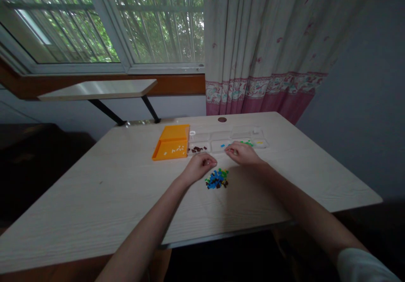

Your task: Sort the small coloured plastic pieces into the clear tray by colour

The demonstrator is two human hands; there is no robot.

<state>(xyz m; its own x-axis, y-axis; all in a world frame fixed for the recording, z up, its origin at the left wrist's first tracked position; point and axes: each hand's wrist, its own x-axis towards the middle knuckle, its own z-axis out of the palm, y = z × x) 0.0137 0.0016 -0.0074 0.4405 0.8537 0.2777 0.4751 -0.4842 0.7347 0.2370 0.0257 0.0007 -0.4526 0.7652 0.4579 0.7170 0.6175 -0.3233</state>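
Observation:
A mixed pile of tiny blue, green, yellow and dark brown pieces (217, 179) lies on the table in front of me. Just behind and left of it is my left hand (198, 166), thumb and fingers closed together; whatever is between them is too small to make out. My right hand (243, 153) hovers at the front edge of a clear compartment tray (220, 136), its fingertips pinched beside a compartment with a blue piece (222, 145). Dark brown pieces (197, 149) sit in the compartment to the left. Green pieces (247, 143) show behind my right hand, partly hidden, and yellow (260, 142) at the far right.
An open orange case (172, 134) with white pieces (178, 150) adjoins the tray's left side. A raised shelf (101, 88) on black legs stands at the table's back left. The pale wooden table (126, 197) has a round hole (222, 120) near its back edge, by the curtain (253, 62).

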